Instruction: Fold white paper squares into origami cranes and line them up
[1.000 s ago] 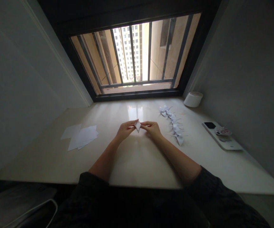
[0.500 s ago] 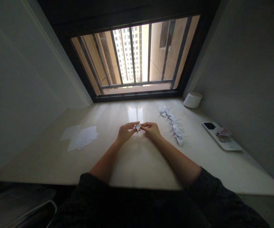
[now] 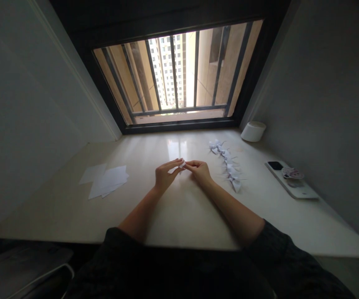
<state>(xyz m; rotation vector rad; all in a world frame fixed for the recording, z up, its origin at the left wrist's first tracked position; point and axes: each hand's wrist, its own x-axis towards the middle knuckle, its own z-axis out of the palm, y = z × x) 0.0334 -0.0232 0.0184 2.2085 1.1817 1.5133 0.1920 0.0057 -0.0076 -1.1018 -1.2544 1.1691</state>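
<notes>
A small folded piece of white paper (image 3: 182,163) is pinched between both hands above the middle of the sill. My left hand (image 3: 166,174) is closed on its left side, fingers over the top and thumb below. From the right, my right hand (image 3: 199,169) grips the other edge between thumb and fingertips. The fingers cover part of the paper, so its full shape is hidden. To the right of my hands, several folded paper cranes (image 3: 229,166) stand in a row close together. On the left lie loose sheets of white paper (image 3: 109,180), partly overlapping.
A phone (image 3: 291,180) with a round grip on its back lies at the right. Near the window corner stands a white cylindrical object (image 3: 253,131). The pale sill (image 3: 179,224) ends at a front edge by my body; a barred window (image 3: 179,74) is behind.
My left fingers have shifted slightly over the folded paper, and the paper has turned a little to the right. My right hand has barely moved.
</notes>
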